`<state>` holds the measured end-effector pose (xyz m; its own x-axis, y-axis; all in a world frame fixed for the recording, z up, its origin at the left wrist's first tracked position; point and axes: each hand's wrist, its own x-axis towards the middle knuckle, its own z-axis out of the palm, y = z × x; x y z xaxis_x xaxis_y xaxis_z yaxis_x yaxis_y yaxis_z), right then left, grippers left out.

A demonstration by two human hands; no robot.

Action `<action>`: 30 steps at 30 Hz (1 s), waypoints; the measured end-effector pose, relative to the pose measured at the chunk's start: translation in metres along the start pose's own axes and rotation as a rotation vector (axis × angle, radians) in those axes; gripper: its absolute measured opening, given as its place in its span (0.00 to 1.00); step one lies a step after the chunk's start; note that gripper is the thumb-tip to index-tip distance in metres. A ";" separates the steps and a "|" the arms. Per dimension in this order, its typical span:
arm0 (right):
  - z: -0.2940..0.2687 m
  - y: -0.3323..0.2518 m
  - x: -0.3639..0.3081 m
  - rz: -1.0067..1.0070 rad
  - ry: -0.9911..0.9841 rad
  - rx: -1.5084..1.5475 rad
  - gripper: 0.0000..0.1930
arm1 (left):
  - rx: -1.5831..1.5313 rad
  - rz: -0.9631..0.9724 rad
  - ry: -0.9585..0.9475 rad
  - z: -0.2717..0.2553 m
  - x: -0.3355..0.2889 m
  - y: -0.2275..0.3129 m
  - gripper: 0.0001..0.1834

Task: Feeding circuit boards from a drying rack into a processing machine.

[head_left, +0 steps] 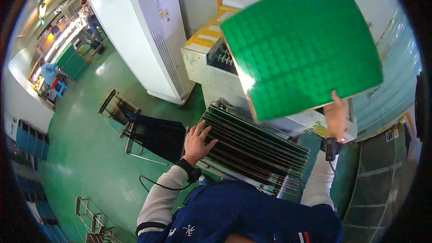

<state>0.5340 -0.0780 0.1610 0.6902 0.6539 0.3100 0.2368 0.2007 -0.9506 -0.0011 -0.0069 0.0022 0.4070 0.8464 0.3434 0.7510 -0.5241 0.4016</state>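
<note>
A large green circuit board panel [306, 49] with a glossy face and faint repeating rows is held up tilted at the upper right. My right hand [336, 114] grips it by its lower edge, thumb on the green face and the other fingers hidden behind. Below the panel stands a slotted rack [254, 148] filled with several thin boards on edge, side by side. My left hand [198, 142] is at the rack's left end, fingers spread and nothing in them. Whether it touches the board edges I cannot tell.
Behind the panel is a machine [211, 69] with yellow tape and rollers. A tall white cabinet unit [144, 31] stands left of it. Another rack of dark boards [157, 135] is left of my hand, an angled metal rack [94, 220] lower left. People work at far-left benches.
</note>
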 end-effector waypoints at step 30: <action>0.128 0.131 -0.108 0.861 -0.184 0.810 0.12 | 0.051 -0.027 -0.044 -0.002 0.009 -0.001 0.35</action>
<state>0.4029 -0.0291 0.0010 0.2869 0.8805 -0.3774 -0.8004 0.0039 -0.5994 0.0011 0.0012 0.0062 0.4077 0.8642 0.2948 0.7874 -0.4962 0.3658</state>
